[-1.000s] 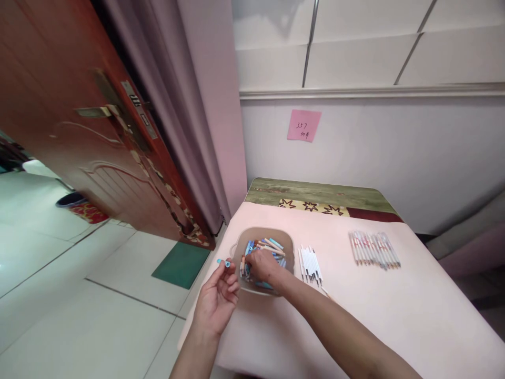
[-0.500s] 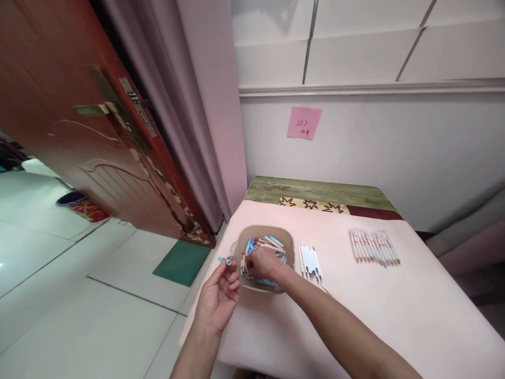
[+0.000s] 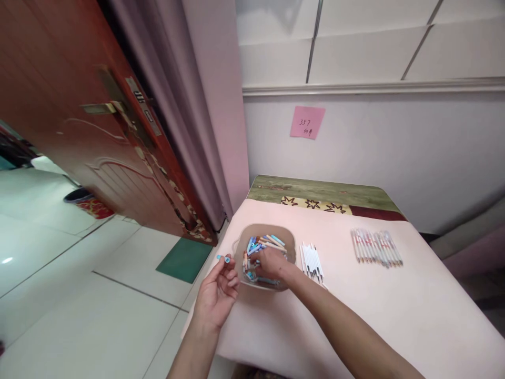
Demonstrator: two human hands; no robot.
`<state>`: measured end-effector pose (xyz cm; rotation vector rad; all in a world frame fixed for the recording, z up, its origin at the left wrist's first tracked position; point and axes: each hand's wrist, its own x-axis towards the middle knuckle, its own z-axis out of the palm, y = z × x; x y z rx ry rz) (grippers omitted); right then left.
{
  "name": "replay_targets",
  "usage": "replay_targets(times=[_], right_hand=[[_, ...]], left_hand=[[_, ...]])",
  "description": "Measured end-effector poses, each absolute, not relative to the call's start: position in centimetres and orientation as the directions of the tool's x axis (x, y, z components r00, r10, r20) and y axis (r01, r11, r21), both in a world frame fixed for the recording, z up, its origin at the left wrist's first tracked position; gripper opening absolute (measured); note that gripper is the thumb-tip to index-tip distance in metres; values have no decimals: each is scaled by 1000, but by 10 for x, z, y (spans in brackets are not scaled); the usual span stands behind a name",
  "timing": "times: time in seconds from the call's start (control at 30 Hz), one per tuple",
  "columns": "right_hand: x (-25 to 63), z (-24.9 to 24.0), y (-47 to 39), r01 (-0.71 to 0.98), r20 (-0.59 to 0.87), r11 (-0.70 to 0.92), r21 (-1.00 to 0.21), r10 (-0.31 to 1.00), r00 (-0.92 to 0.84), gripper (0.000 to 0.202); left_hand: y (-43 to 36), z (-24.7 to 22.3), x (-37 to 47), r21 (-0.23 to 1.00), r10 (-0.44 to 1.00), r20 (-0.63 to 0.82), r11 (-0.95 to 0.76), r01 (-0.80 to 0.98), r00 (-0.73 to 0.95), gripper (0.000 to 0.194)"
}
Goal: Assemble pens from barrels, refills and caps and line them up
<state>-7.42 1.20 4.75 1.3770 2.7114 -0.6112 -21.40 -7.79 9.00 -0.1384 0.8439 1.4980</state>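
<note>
My left hand [image 3: 219,289] is raised just left of the basket, closed on a small light blue pen cap [image 3: 223,259] between thumb and fingertips. The cap's open end faces right. My right hand [image 3: 270,262] reaches down into a beige plastic basket [image 3: 290,237], its fingers bent among loose caps and pen parts [image 3: 254,246] in blue, brown and peach. Those fingertips are hidden, so whether they pinch anything does not show. A row of thin white sticks with dark tips [image 3: 312,260] lies on the table to the right of the basket.
Clear-bodied pens [image 3: 376,247] lie side by side farther right on the pale pink tablecloth [image 3: 355,310]. A pink note [image 3: 307,122] is stuck to the wall behind. An open red-brown door [image 3: 130,168] and a green floor mat [image 3: 183,259] are at the left.
My right hand has shifted slightly right inside the basket, uncovering more caps at its left side. My left hand still holds the light blue cap in nearly the same place.
</note>
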Motion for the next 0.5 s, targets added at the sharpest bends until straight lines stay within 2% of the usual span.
replay_targets(times=[0.17,0.5], right_hand=[[-47,53,28,839,-149,436,-326,852,-501,29],[-25,55,33,874,-147,337,-350,902,-406,22]], left_hand=[[-78,89,-215,408,818,-558,124,-904,-140,11],[-76,90,-213,417,818,-559,133,-899,-138,10]])
